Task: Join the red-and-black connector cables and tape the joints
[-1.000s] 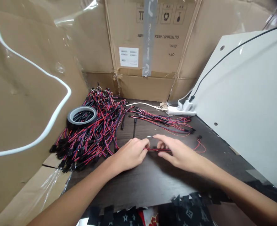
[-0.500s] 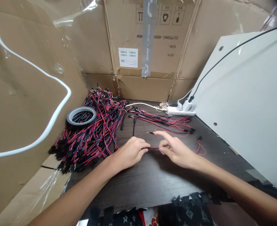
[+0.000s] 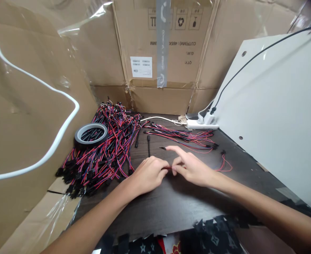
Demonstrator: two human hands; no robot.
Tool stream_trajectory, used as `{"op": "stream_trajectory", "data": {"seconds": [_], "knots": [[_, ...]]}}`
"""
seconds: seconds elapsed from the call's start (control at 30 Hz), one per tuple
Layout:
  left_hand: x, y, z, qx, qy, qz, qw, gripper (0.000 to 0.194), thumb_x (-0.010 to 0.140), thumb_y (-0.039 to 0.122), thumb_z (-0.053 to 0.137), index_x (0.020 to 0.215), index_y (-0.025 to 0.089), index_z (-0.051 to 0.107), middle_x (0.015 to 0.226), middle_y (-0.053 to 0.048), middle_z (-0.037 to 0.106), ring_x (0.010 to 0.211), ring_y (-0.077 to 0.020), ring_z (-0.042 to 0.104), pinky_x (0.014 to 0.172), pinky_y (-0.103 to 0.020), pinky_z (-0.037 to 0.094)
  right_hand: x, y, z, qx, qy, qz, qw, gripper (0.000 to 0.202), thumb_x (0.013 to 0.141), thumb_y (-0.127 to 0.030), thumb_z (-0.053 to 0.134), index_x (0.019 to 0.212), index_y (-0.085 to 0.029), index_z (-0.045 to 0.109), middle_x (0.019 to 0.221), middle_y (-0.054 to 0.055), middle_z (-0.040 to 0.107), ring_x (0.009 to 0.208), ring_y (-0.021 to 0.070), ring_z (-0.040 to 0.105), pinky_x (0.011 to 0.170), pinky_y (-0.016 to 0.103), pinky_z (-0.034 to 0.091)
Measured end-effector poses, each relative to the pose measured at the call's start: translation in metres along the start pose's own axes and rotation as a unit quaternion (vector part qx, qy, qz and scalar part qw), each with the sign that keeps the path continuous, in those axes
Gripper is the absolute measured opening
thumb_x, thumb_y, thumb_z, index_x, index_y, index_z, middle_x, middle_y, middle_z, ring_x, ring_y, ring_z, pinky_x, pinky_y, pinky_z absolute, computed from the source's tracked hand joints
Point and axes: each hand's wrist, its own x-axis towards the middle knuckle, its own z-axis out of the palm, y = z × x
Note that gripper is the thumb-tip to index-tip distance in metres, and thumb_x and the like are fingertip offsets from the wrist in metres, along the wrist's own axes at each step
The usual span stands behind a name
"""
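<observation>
A short stretch of red and dark wire (image 3: pixel 168 168) shows between my hands above the dark tabletop. My left hand (image 3: pixel 150 173) is closed round it, its thumb and fingers pinching. Close by on the right, my right hand (image 3: pixel 194 170) pinches the same wire between thumb and finger. Its index finger reaches out to the left, with a small black piece, like cut tape (image 3: pixel 162 148), stuck at the tip. A thin black sleeved cable end (image 3: pixel 148 145) lies just beyond my left hand. The wire's ends are hidden.
Red, blue and black wires with connectors (image 3: pixel 118 141) are heaped at left, a black tape roll (image 3: pixel 81 143) on top. A wire bundle (image 3: pixel 182 134) lies behind my hands, near a white power strip (image 3: pixel 197 124). Cardboard (image 3: pixel 160 100) and a white panel (image 3: pixel 274 106) wall the table.
My right hand has moved left, nearer my left hand, so less wire shows between them. The black piece stays on its index fingertip. The view has shifted slightly.
</observation>
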Motion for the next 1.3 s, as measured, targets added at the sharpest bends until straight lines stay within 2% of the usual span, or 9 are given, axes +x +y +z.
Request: {"op": "stream_trajectory", "data": {"seconds": [0.17, 0.3, 0.47, 0.6, 0.83, 1.07, 1.17, 1.3], "knots": [[0.001, -0.003, -0.005, -0.084, 0.005, -0.065, 0.994, 0.018, 0.083, 0.018, 0.052, 0.089, 0.018, 0.069, 0.072, -0.001, 0.066, 0.068, -0.0134, 0.060, 0.068, -0.025, 0.042, 0.000, 0.009, -0.001, -0.005, 0.007, -0.001, 1.000, 0.052, 0.085, -0.011, 0.042, 0.134, -0.018, 0.030, 0.069, -0.004, 0.063, 0.061, 0.0109, 0.052, 0.066, 0.024, 0.040], [0.002, -0.006, -0.011, -0.184, -0.015, -0.090, 0.979, 0.014, 0.081, 0.018, 0.054, 0.086, 0.014, 0.066, 0.064, 0.001, 0.062, 0.060, -0.0101, 0.056, 0.063, -0.022, 0.041, -0.001, 0.010, -0.003, 0.009, -0.005, 0.010, 1.000, 0.050, 0.084, -0.012, 0.044, 0.132, -0.018, 0.030, 0.069, -0.005, 0.064, 0.057, 0.0098, 0.049, 0.061, 0.021, 0.039], [0.004, -0.012, -0.015, -0.308, -0.081, -0.112, 0.941, 0.032, 0.089, 0.033, 0.045, 0.086, 0.009, 0.066, 0.067, -0.004, 0.065, 0.055, -0.0095, 0.050, 0.056, -0.022, 0.040, 0.003, 0.006, -0.006, 0.001, -0.025, 0.006, 1.000, 0.054, 0.084, -0.011, 0.044, 0.135, -0.017, 0.029, 0.068, -0.004, 0.063, 0.058, 0.0100, 0.050, 0.064, 0.023, 0.040], [0.004, -0.016, -0.016, -0.372, -0.116, -0.128, 0.912, 0.039, 0.090, 0.040, 0.043, 0.086, 0.007, 0.064, 0.067, -0.008, 0.066, 0.056, -0.0114, 0.055, 0.057, -0.024, 0.043, 0.005, 0.003, -0.005, -0.002, -0.044, 0.004, 0.999, 0.057, 0.083, -0.010, 0.045, 0.137, -0.018, 0.028, 0.069, -0.005, 0.063, 0.057, 0.0094, 0.048, 0.066, 0.024, 0.039], [0.002, -0.008, -0.016, -0.336, -0.140, -0.114, 0.924, 0.027, 0.084, 0.030, 0.053, 0.091, 0.009, 0.068, 0.070, -0.006, 0.067, 0.056, -0.0099, 0.054, 0.056, -0.022, 0.044, 0.002, 0.000, 0.000, 0.034, -0.055, 0.026, 0.998, 0.057, 0.085, -0.012, 0.045, 0.138, -0.022, 0.026, 0.068, -0.005, 0.062, 0.053, 0.0086, 0.051, 0.060, 0.023, 0.041], [0.002, -0.002, -0.010, -0.291, -0.096, -0.158, 0.939, 0.024, 0.079, 0.024, 0.053, 0.080, 0.009, 0.071, 0.059, -0.002, 0.062, 0.046, -0.0069, 0.047, 0.045, -0.018, 0.037, 0.002, -0.007, 0.005, 0.055, -0.050, 0.031, 0.997, 0.059, 0.085, -0.012, 0.045, 0.139, -0.022, 0.024, 0.066, -0.004, 0.061, 0.052, 0.0088, 0.053, 0.055, 0.021, 0.042], [0.002, -0.003, -0.008, -0.276, -0.091, -0.165, 0.942, 0.020, 0.077, 0.025, 0.056, 0.077, 0.010, 0.070, 0.060, -0.002, 0.062, 0.048, -0.0076, 0.049, 0.046, -0.017, 0.037, 0.000, -0.007, 0.003, 0.070, -0.064, 0.042, 0.995, 0.061, 0.084, -0.012, 0.046, 0.140, -0.022, 0.024, 0.069, -0.004, 0.063, 0.050, 0.0077, 0.050, 0.052, 0.019, 0.040], [0.000, -0.001, -0.008, -0.257, -0.087, -0.161, 0.949, 0.017, 0.078, 0.025, 0.054, 0.076, 0.012, 0.064, 0.063, -0.003, 0.064, 0.053, -0.0107, 0.056, 0.049, -0.019, 0.042, -0.001, -0.006, -0.001, 0.051, -0.050, 0.029, 0.997, 0.058, 0.084, -0.011, 0.049, 0.138, -0.020, 0.028, 0.069, -0.003, 0.065, 0.054, 0.0077, 0.048, 0.056, 0.020, 0.039]]}}
